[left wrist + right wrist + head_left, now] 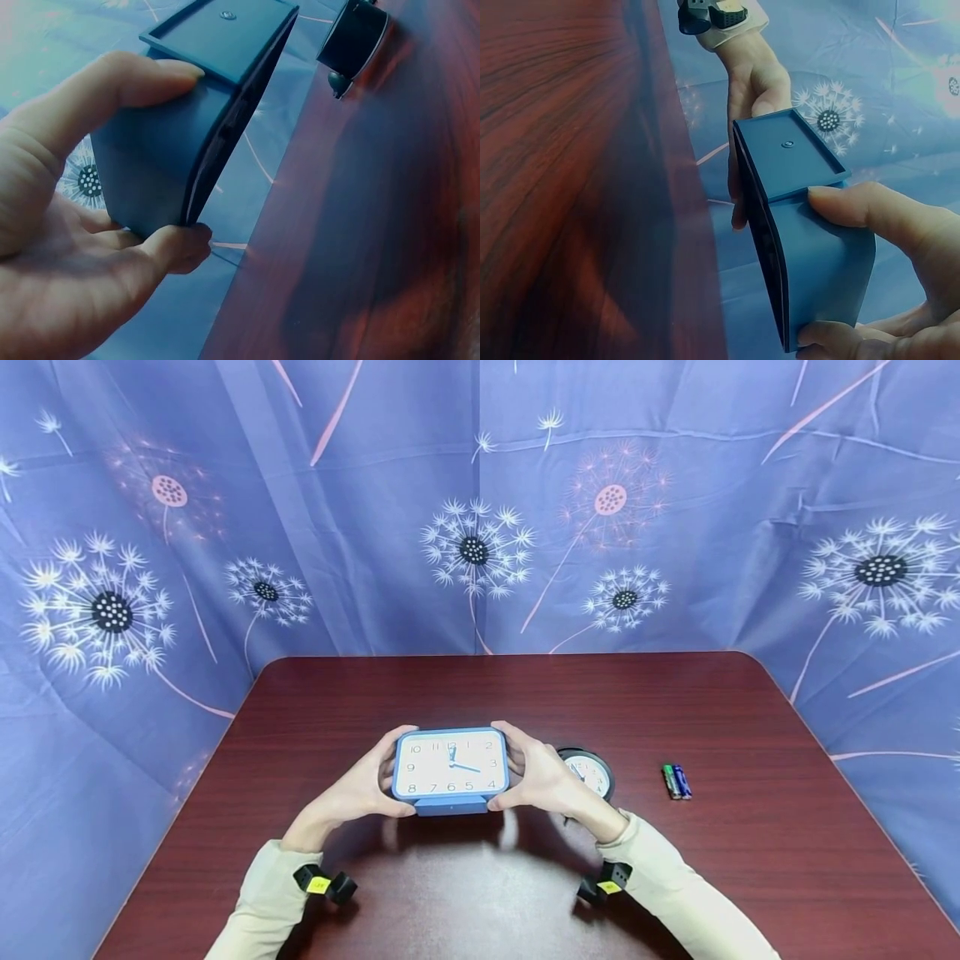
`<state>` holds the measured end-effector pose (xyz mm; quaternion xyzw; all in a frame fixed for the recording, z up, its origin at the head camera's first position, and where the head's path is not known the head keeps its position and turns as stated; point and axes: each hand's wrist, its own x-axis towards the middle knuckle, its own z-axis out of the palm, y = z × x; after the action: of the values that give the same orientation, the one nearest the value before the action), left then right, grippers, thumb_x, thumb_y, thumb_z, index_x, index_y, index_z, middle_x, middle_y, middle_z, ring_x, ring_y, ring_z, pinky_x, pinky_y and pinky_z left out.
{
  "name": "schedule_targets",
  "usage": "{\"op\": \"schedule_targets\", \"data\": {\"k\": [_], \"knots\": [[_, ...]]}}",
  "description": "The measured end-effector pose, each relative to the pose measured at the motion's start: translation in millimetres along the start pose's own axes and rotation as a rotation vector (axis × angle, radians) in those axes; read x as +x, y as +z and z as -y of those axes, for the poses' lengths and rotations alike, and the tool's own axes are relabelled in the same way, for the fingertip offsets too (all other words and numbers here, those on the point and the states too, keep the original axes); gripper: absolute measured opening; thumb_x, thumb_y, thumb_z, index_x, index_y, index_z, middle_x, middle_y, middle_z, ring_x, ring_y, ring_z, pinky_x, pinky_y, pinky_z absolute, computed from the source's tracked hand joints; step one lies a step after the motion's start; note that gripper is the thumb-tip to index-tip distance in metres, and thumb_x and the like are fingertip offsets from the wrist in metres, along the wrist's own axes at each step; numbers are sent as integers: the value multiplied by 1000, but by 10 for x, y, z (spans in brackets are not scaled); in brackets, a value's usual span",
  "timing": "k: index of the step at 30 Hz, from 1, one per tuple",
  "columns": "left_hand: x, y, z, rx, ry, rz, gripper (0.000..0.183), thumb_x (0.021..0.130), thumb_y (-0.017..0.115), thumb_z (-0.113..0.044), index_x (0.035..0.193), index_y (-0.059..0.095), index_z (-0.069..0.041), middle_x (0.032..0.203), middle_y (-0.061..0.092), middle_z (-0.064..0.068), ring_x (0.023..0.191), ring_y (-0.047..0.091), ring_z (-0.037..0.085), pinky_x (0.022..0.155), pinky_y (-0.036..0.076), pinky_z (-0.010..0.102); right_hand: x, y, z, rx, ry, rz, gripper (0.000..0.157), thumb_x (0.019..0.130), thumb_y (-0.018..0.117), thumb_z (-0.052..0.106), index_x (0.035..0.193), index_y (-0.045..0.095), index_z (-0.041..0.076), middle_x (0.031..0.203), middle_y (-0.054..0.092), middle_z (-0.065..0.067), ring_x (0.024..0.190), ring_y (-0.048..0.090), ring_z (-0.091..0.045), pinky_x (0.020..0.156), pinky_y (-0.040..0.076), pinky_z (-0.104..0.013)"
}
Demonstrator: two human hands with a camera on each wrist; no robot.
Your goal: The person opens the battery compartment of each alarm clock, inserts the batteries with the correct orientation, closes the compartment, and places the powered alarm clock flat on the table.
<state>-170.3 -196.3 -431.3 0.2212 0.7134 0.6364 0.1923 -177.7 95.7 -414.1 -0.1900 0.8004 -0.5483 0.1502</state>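
A blue rectangular alarm clock [452, 766] with a white dial faces the head camera, raised over the table between both hands. My left hand [365, 781] grips its left end, thumb at the bottom edge and fingers at the top. The right hand [543, 777] holds the opposite end the same way. In the left wrist view the clock's blue casing [161, 142] shows from the side, the thumb pressing near its base. From the right wrist, the base plate [787, 146] with a small round screw is visible, and the clock's dial is hidden.
Behind the right hand stands a round black clock [588, 772] with a white dial, partly covered by that hand. Two batteries [677, 782], one green and one blue, lie to its right on the dark red wooden table [750, 860]. A blue dandelion-print curtain [375, 527] surrounds the table.
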Motion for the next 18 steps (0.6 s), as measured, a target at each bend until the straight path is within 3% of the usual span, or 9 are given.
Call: {"op": "schedule_targets", "data": {"k": [11,18], "knots": [[-37,-23,-11,-43,24,22,116,72,81,1,156,3,-17,153,21,26,121,50,6,96,48,19,-16,-20,43,-5,-8,7,112,56,90,0,150,29,8,150,41,-18,134,44,-29,101,44,-34],[-53,-26,-40,-100,23,6,116,71,83,-2,156,3,-9,158,15,25,127,45,-1,98,46,18,-16,-47,17,125,-29,40,111,57,87,-7,150,28,6,149,42,-18,137,40,-27,101,44,-30]]}}
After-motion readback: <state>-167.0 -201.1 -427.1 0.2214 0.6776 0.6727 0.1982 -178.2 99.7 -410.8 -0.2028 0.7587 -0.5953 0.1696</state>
